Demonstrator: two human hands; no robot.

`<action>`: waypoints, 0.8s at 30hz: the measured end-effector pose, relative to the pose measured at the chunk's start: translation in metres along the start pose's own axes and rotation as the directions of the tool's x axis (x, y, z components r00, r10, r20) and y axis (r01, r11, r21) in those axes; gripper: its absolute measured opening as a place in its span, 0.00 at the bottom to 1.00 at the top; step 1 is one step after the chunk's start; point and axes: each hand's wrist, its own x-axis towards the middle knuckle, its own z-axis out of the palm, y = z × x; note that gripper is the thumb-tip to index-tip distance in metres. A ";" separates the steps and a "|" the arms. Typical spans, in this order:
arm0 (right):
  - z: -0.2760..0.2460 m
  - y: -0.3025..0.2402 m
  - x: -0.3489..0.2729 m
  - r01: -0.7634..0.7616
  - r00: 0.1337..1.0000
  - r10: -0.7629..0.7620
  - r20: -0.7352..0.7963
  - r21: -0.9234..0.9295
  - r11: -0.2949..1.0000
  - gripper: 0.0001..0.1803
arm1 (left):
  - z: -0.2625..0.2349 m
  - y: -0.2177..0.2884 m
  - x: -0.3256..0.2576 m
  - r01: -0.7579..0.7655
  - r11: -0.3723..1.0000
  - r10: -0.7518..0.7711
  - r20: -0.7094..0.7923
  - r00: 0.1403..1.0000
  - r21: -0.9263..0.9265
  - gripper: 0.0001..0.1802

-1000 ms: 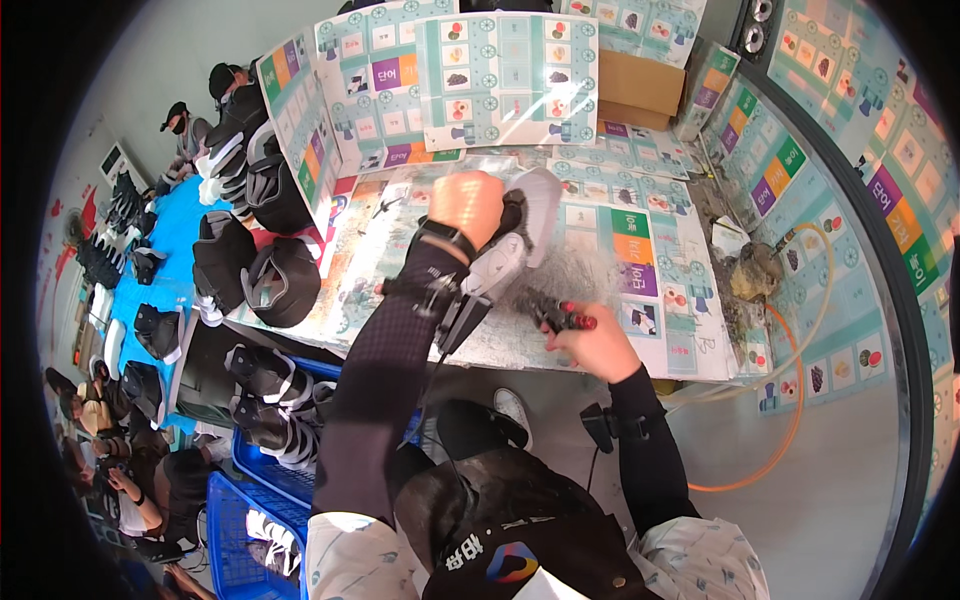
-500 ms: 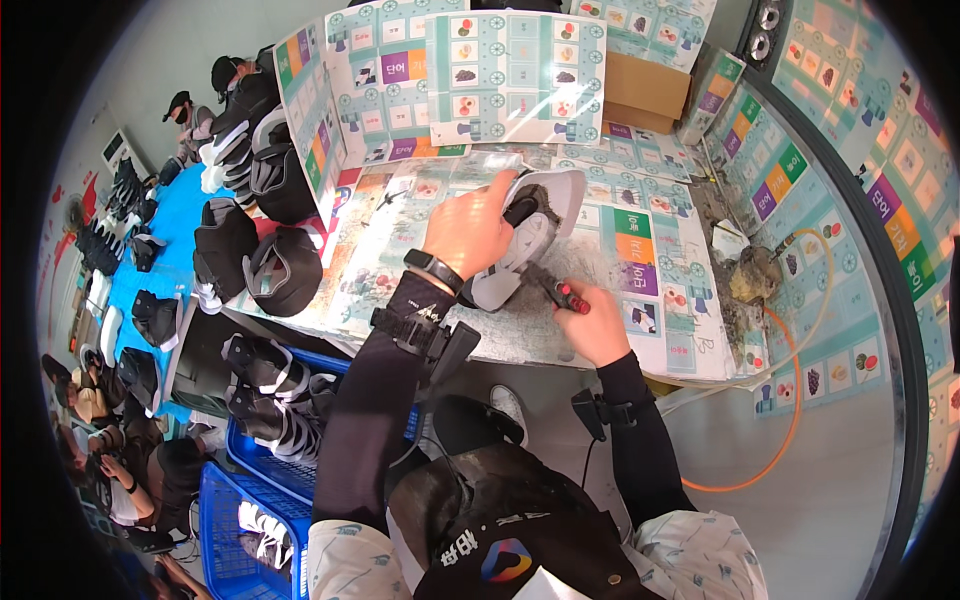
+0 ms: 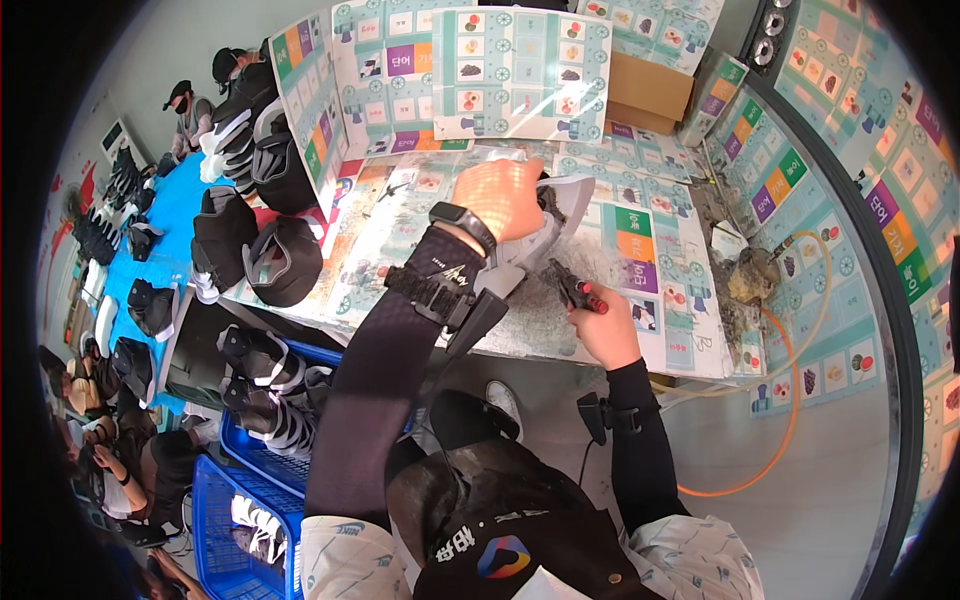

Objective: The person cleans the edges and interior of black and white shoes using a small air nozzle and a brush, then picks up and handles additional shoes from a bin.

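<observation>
The left hand (image 3: 505, 197) is clasped over the grey shoe (image 3: 536, 248), which is located above the worktop (image 3: 505, 337); its underside contact cannot be confirmed. The shoe's long axis runs from lower left to upper right. The right hand (image 3: 608, 330) is wrapped around the black-and-red tool (image 3: 578, 292). The tool's tip points up and left, near the shoe but apparently apart; the left hand is nearer the shoe.

Grey shoe (image 3: 542, 243), dark at the collar, is tilted over the surface (image 3: 528, 338), partly hidden; dark hand tool (image 3: 572, 286) with red fittings points obliquely, tip near it.
</observation>
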 end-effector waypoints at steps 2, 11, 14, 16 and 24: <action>0.002 0.007 0.002 -0.045 0.999 0.045 -0.006 0.004 0.999 0.18 | 0.001 0.005 0.005 0.001 1.000 -0.001 0.019 1.000 0.002 0.20; -0.021 -0.002 -0.014 -0.095 0.995 0.071 0.073 0.435 0.895 0.17 | 0.006 0.008 -0.006 -0.118 0.984 0.157 -0.320 0.934 0.136 0.14; -0.029 -0.018 -0.019 -0.043 0.997 0.011 0.077 0.434 0.900 0.17 | -0.009 -0.018 -0.029 -0.159 0.982 0.187 -0.561 0.806 0.100 0.19; -0.027 -0.017 -0.014 0.052 0.997 -0.072 0.040 0.373 0.926 0.17 | 0.001 -0.019 -0.041 -0.110 0.992 0.129 -0.548 0.826 0.067 0.19; -0.013 -0.011 0.003 0.181 0.959 -0.201 -0.198 -0.118 0.976 0.09 | 0.016 0.014 -0.065 -0.036 0.965 -0.027 -0.232 0.972 -0.260 0.32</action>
